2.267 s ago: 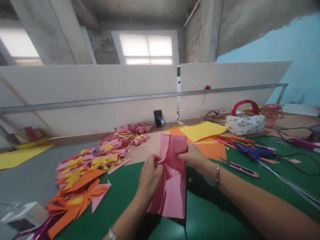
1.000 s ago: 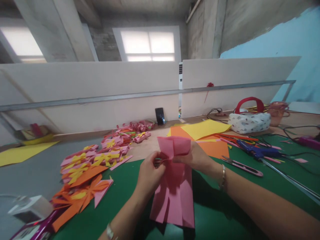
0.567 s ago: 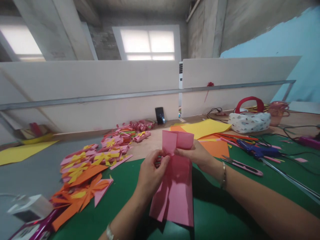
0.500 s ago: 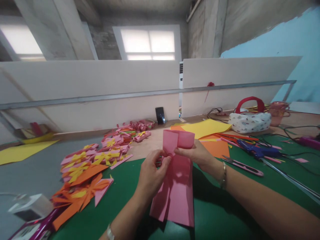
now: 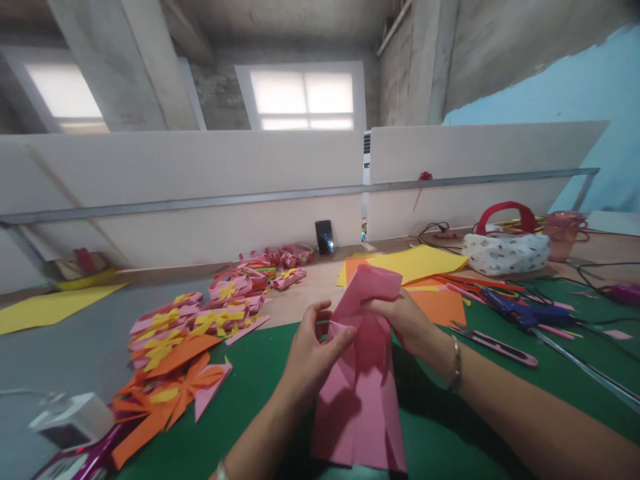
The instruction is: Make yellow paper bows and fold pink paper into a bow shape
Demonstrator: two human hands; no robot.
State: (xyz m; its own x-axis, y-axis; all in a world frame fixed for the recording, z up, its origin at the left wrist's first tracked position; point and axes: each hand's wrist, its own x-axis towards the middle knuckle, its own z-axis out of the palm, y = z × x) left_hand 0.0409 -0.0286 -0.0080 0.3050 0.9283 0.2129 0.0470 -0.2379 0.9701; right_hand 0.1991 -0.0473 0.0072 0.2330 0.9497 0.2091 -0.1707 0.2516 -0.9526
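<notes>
Both my hands hold a folded pink paper sheet (image 5: 363,407) upright over the green mat (image 5: 250,400). My left hand (image 5: 313,350) pinches its left edge near the middle, thumb pressed onto the fold. My right hand (image 5: 400,317) grips the upper part, fingers curled round the paper's top, which bends over towards the left. The lower end of the sheet fans out in pleats near my forearms.
Finished pink, orange and yellow paper bows (image 5: 190,340) lie in a heap at the left. Yellow and orange sheets (image 5: 425,267), scissors (image 5: 493,343), a blue glue gun (image 5: 520,310), cables and a patterned pouch (image 5: 505,250) lie at the right. A phone (image 5: 325,237) leans on the white partition.
The paper's top, earlier an upright flat flap, is now bent over and crumpled in my right hand. My left thumb has shifted onto the fold. The view has tilted slightly.
</notes>
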